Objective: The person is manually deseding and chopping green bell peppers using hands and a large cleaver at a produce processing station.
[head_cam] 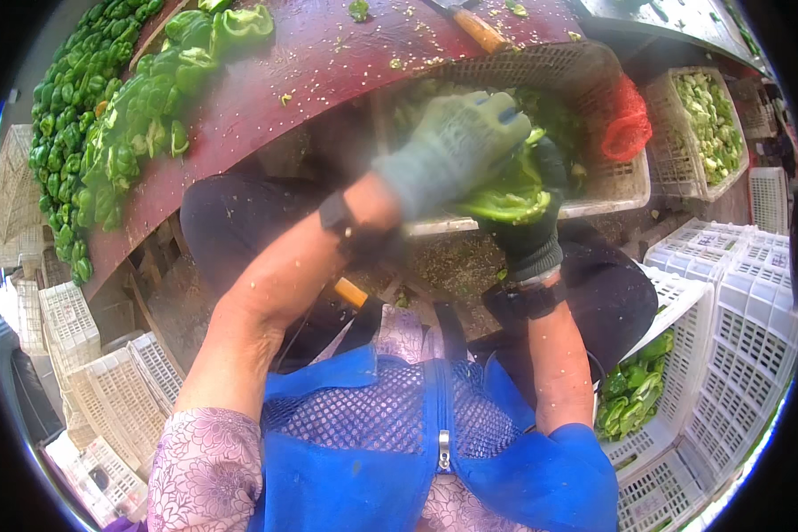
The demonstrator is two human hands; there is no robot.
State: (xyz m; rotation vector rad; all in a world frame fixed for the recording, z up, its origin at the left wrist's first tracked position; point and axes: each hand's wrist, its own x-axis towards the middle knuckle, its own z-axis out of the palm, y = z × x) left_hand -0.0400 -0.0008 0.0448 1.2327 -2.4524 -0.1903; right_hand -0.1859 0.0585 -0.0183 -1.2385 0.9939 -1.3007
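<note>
My right hand (524,243), in a dark knit glove, holds a cut-open green bell pepper (505,206) from below. Its pale cut rim faces up toward me. Against the pepper's far left side, my left hand (462,136) in a pale green-grey glove has its fingers curled over. Motion blurs that hand, and whether anything sits inside its fingers is hidden. Both hands are above the near side of a plastic crate (628,189) that contains blurred green pepper scraps (558,120).
A dark red table (259,126) carries cut peppers (153,100), whole green peppers (60,146), scattered seeds and a wooden-handled tool (479,30). Red netting (628,123) hangs on the crate's right side. Pale pieces fill another crate (738,166). Cut peppers (638,386) lie in a white crate beside my right arm.
</note>
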